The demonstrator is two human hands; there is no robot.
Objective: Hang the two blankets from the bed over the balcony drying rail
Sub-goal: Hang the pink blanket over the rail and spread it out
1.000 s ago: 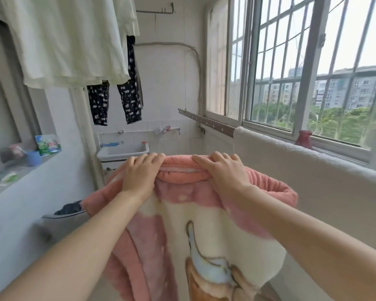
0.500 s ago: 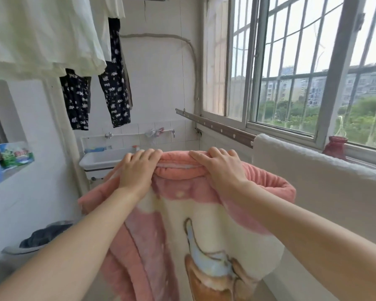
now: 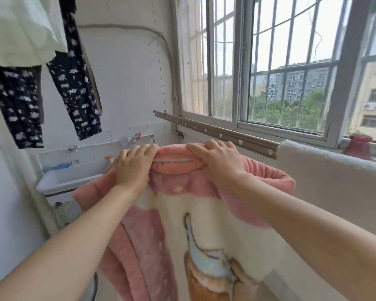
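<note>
I hold a pink and cream blanket (image 3: 204, 213) with a cartoon print up in front of me by its bunched top edge. My left hand (image 3: 132, 168) grips that edge on the left, and my right hand (image 3: 219, 161) grips it on the right. The blanket hangs down between my arms. The metal drying rail (image 3: 217, 132) runs below the window, just beyond my hands. A white fluffy blanket (image 3: 334, 181) is draped over the rail's right part.
A white sink (image 3: 74, 177) with taps stands against the far tiled wall. Dark patterned trousers (image 3: 76, 88) and a pale garment (image 3: 20, 29) hang overhead at the left. A red vase (image 3: 357, 146) sits on the sill of the barred window (image 3: 291, 61).
The view has swung right and moved closer to the window rail. Both hands keep the same grip on the pink blanket, now held higher and nearer the rail.
</note>
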